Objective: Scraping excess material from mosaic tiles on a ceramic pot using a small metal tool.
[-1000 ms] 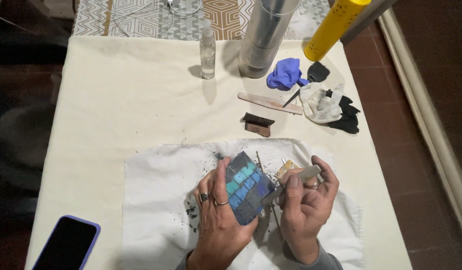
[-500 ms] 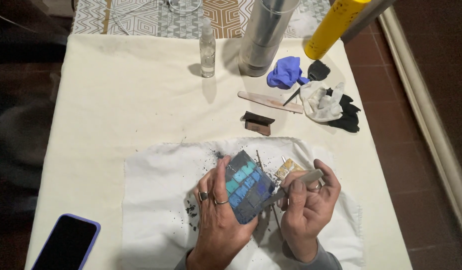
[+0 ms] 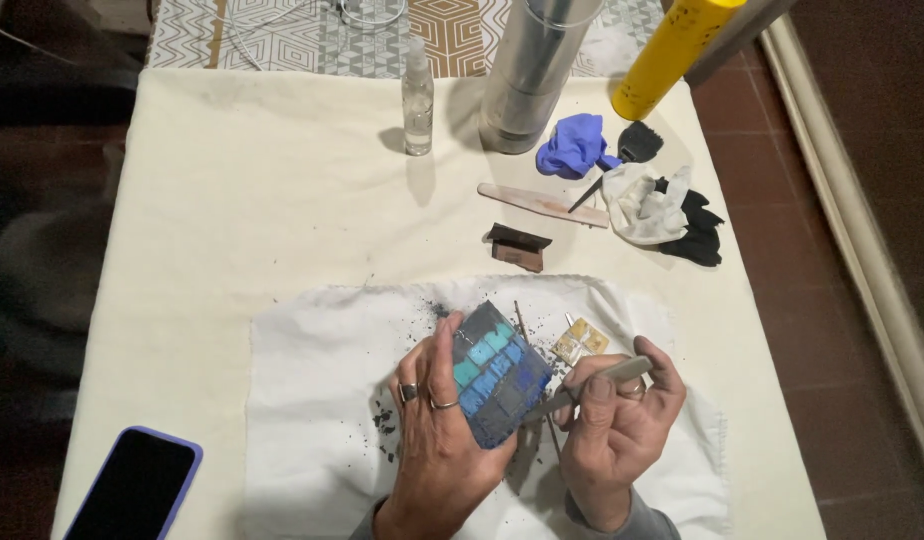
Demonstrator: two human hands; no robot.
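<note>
My left hand (image 3: 437, 440), with rings on two fingers, grips a small square mosaic tile piece (image 3: 497, 375) with blue and turquoise squares set in dark grout, tilted over a white cloth (image 3: 312, 400). My right hand (image 3: 612, 430) holds a thin metal tool (image 3: 592, 385) whose tip touches the piece's lower right edge. Small yellowish tile pieces (image 3: 580, 342) lie on the cloth just beyond my right hand. Dark crumbs dot the cloth near my left hand.
A phone with a purple case (image 3: 132, 490) lies at the lower left. Further back stand a clear bottle (image 3: 417, 95), a metal cylinder (image 3: 537, 70) and a yellow tube (image 3: 672, 55). A wooden stick (image 3: 542, 203), dark block (image 3: 517, 245), blue rag (image 3: 572, 145) and gloves (image 3: 667, 210) lie nearby.
Both hands have stayed in place with the mosaic piece and tool; the tool has shifted only slightly along the piece's edge.
</note>
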